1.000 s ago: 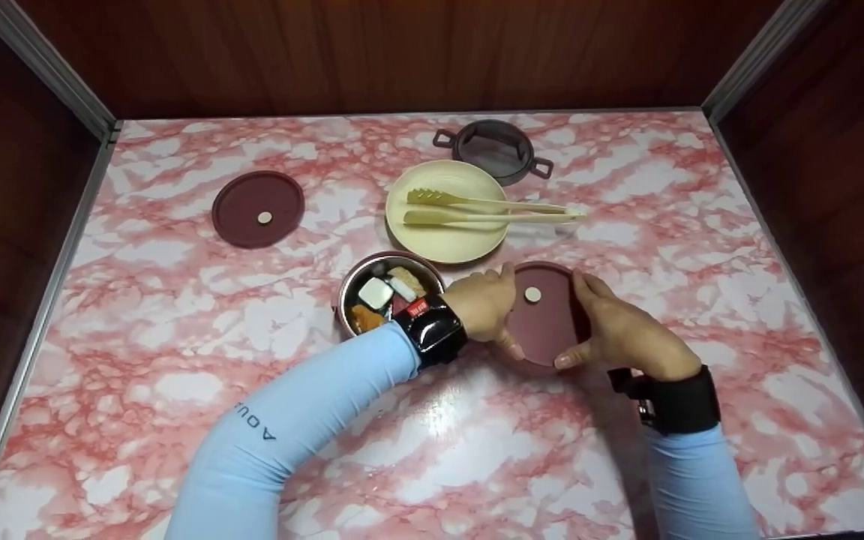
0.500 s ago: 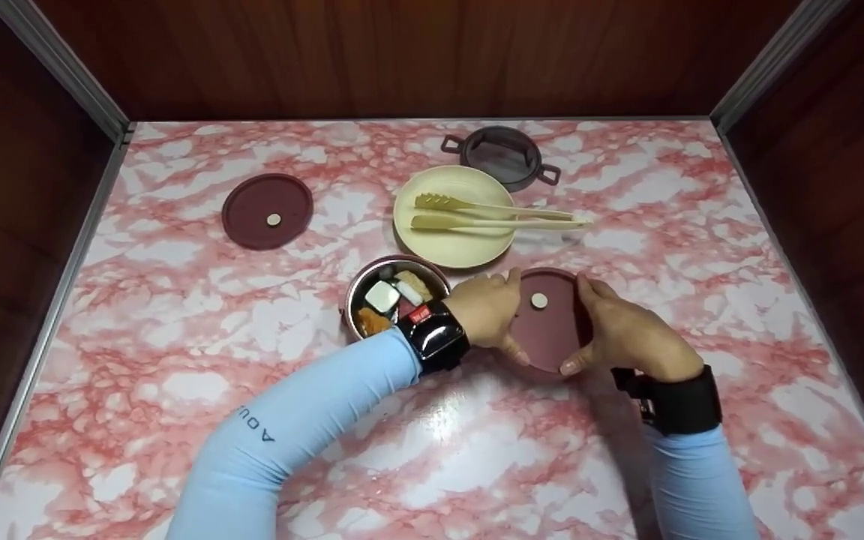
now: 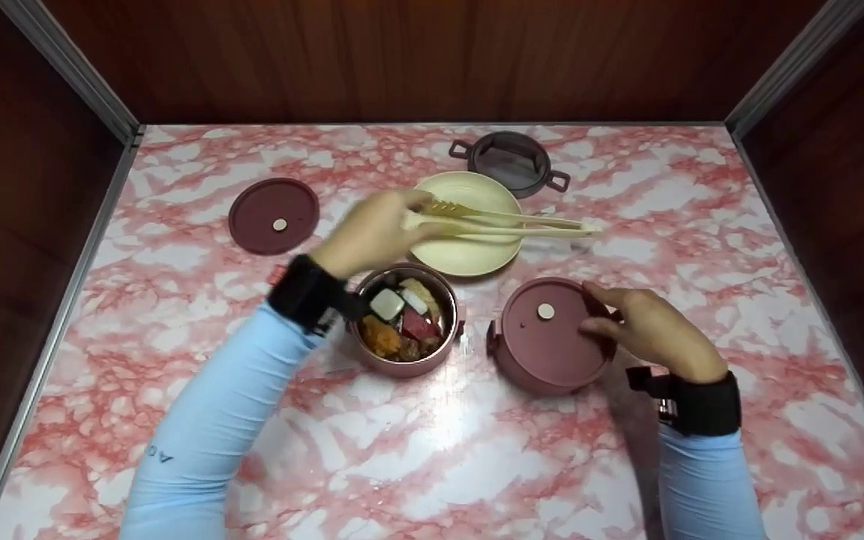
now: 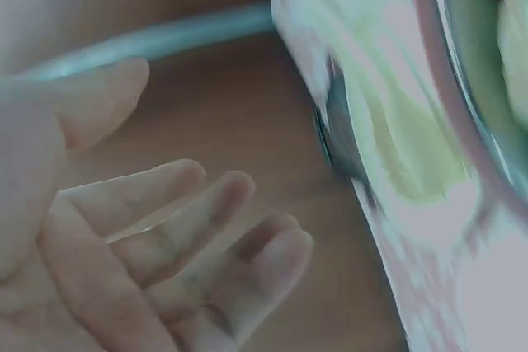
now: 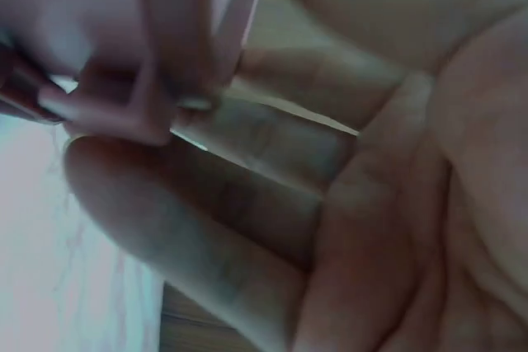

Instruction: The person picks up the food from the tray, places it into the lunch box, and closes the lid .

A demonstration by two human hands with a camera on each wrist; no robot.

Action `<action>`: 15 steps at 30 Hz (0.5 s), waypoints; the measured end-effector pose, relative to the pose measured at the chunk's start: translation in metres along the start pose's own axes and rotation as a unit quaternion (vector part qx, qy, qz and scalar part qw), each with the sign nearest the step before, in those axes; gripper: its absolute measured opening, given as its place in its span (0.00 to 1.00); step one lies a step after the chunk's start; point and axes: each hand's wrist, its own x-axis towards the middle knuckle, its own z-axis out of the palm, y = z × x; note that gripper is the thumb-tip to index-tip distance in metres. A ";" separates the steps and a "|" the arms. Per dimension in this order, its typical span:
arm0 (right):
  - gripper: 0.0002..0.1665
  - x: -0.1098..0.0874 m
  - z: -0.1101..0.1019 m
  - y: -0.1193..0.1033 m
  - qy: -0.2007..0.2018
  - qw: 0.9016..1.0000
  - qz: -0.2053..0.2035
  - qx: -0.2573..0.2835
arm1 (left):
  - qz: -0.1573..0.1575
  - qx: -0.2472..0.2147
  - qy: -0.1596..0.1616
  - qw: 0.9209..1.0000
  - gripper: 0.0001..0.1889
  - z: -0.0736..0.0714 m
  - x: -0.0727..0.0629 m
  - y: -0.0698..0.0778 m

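Note:
In the head view a maroon pot [image 3: 541, 371] stands at right with its round maroon lid [image 3: 544, 341] on top. My right hand [image 3: 657, 330] is at its right side, thumb and index finger by the lid's edge. The right wrist view shows the fingers nearly straight beside the pot's handle [image 5: 115, 105]. My left hand [image 3: 376, 232], blurred, is above the near left of a cream plate [image 3: 469, 259], near the tips of two cream utensils [image 3: 522, 225]. In the left wrist view its fingers [image 4: 181, 237] are loosely bent and hold nothing.
An uncovered maroon pot [image 3: 402, 367] with food pieces [image 3: 417, 322] stands left of the lidded one. Another maroon lid [image 3: 274, 214] lies at far left. A small dark pot [image 3: 511, 165] with two handles stands behind the plate. Wood panels [image 3: 432, 60] wall the table.
My left hand has left the lidded pot and moved left and up toward the plate, uncovering the pot of food. My right thumb has shifted up along the lid's edge.

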 end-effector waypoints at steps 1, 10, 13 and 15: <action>0.32 0.001 0.000 0.003 0.015 1.000 -0.008 -0.001 | -0.017 -0.018 0.017 1.000 0.29 -0.008 -0.002 -0.012; 0.20 0.008 0.007 0.020 0.067 0.997 -0.035 -0.018 | -0.155 -0.053 0.208 0.964 0.18 -0.036 -0.022 -0.135; 0.21 0.009 0.009 0.022 0.067 0.998 -0.017 -0.001 | -0.234 -0.053 0.229 0.943 0.23 -0.039 -0.029 -0.166; 0.21 0.009 0.010 0.022 0.071 0.997 -0.009 0.013 | -0.287 -0.057 0.228 0.928 0.28 -0.042 -0.032 -0.182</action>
